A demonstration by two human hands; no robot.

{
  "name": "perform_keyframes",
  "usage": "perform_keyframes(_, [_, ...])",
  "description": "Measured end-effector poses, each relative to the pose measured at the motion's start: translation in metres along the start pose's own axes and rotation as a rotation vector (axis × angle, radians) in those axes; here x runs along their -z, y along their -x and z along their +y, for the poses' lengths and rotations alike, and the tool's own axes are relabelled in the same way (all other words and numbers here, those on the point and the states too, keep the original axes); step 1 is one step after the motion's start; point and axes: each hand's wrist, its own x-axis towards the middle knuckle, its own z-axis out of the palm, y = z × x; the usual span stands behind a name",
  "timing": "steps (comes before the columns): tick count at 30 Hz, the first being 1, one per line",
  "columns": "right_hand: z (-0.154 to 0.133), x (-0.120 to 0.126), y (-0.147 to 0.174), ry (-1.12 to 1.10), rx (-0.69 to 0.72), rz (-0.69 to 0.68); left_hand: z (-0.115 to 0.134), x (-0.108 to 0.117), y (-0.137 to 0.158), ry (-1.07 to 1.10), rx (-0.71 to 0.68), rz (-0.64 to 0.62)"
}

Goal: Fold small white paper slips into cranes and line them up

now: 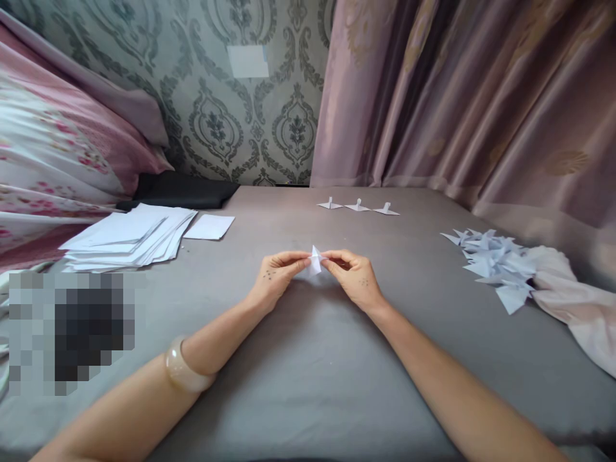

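Observation:
Between my two hands is a small piece of folded white paper (316, 260), with one point sticking up and another pointing down. My left hand (279, 273) pinches its left side between thumb and fingers. On the opposite side, my right hand (353, 273) pinches the paper in the same way. Both hands are over the middle of the grey surface, and the fingertips hide the paper's side ends. A pale bangle (187, 367) circles my left forearm.
Stacked white sheets (129, 237) lie at the left, beside a separate square sheet (210, 226). Three folded paper figures (358, 205) stand in a row at the back. Several more form a pile (498, 256) at the right, against pale cloth (572, 289). Curtains (462, 96) border the right.

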Motion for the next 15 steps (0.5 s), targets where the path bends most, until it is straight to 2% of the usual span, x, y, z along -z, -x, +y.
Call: perform_keyframes(15, [-0.0041, -0.0016, 0.0027, 0.044, 0.036, 0.003, 0.0021, -0.002, 0.0034, -0.013, 0.011, -0.022])
